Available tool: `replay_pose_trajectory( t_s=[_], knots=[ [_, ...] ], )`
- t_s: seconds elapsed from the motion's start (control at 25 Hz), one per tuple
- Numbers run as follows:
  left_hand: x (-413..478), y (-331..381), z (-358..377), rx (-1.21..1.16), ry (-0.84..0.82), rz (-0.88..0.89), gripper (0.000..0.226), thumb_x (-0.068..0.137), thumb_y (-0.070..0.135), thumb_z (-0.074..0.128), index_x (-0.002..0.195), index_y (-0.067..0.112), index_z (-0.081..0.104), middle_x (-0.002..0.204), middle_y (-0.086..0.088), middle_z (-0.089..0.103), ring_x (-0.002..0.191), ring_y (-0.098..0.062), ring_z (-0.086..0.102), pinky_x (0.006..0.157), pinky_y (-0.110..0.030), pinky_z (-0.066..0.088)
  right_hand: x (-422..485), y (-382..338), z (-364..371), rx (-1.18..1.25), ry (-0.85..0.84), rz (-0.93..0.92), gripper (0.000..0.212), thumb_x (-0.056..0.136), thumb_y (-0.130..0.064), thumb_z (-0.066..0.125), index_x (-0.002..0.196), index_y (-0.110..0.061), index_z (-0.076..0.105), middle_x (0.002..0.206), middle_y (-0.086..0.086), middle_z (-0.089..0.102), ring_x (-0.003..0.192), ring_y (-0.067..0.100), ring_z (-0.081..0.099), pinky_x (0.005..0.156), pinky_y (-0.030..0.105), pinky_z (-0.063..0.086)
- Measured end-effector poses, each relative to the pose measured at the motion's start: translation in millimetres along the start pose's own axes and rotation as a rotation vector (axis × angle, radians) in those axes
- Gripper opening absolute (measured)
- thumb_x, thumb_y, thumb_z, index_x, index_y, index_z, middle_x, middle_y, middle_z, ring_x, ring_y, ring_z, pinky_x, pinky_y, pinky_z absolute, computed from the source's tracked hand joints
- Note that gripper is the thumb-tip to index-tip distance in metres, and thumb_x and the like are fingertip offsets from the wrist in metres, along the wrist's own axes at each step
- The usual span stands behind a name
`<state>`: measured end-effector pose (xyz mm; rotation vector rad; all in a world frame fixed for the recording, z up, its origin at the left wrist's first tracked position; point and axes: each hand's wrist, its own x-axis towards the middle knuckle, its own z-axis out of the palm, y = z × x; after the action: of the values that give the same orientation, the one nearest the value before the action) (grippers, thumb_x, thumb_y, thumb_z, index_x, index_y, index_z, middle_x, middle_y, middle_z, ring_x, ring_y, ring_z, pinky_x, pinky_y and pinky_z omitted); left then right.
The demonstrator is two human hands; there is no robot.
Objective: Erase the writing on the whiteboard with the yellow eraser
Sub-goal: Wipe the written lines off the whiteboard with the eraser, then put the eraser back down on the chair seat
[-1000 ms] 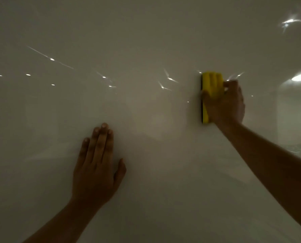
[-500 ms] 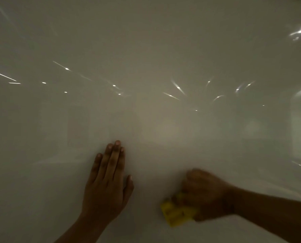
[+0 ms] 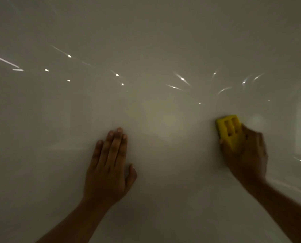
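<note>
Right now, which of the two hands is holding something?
The right hand: it grips the yellow eraser against the whiteboard. The left hand holds nothing and lies flat on the board, fingers together.

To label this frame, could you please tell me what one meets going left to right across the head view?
Bare whiteboard → left hand, flat on the board → yellow eraser → right hand gripping it.

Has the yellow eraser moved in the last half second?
Yes. The yellow eraser has swept up and rightward, away from the left hand lying flat on the whiteboard.
</note>
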<state>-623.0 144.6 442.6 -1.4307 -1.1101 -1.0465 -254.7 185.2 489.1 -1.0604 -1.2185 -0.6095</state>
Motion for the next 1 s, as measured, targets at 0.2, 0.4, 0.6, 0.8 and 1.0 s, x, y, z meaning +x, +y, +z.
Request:
replay_pose_trajectory(
  t_s=[0.2,0.4,0.6,0.8,1.0],
  knots=[
    [0,11,-15,-0.053,-0.079,-0.104,0.076,0.090,0.032,0.048,0.156,-0.002,0.032,0.166,-0.022,0.030,0.155,-0.037,0.028,0.127,-0.052,0.022,-171,17,-42,-0.011,-0.595,-0.205,0.060,0.075,-0.060,0.066,0.122,-0.024,0.059,0.095,-0.006,0.053,0.082,0.031,0.059,0.065,0.037,0.047],
    [-68,113,-30,-0.372,-0.381,-0.160,0.069,0.086,0.036,0.049,0.145,0.000,0.049,0.160,-0.022,0.042,0.150,-0.038,0.038,0.123,-0.048,0.030,-230,18,-105,0.018,-0.700,0.137,0.069,0.071,-0.061,0.069,0.133,-0.039,0.049,0.098,-0.007,0.062,0.086,0.022,0.063,0.069,0.040,0.054],
    [-150,254,-60,-1.104,-1.127,-0.593,0.056,0.098,0.058,0.047,0.132,0.017,0.061,0.115,0.005,0.073,0.101,-0.016,0.071,0.085,-0.033,0.055,-249,35,-168,-0.145,-0.694,0.222,0.073,0.067,-0.067,0.068,0.127,-0.027,0.061,0.103,-0.006,0.069,0.085,0.018,0.063,0.071,0.035,0.054],
    [-179,371,-53,-1.536,-1.423,-1.036,0.027,0.099,0.039,0.058,0.100,0.016,0.072,0.089,-0.003,0.080,0.077,-0.015,0.078,0.063,-0.024,0.061,-277,91,-244,-0.393,-0.800,0.345,0.075,0.068,-0.071,0.063,0.130,-0.028,0.060,0.109,-0.005,0.068,0.091,0.017,0.060,0.075,0.037,0.053],
    [-214,494,-52,-1.554,-1.675,-1.069,0.016,0.102,0.021,0.055,0.095,0.015,0.068,0.087,-0.002,0.074,0.070,-0.010,0.074,0.062,-0.021,0.056,-313,163,-324,-0.368,-0.535,1.074,0.095,0.070,-0.056,0.074,0.150,-0.028,0.030,0.154,0.001,0.036,0.136,0.024,0.036,0.104,0.044,0.040]
  ],
)
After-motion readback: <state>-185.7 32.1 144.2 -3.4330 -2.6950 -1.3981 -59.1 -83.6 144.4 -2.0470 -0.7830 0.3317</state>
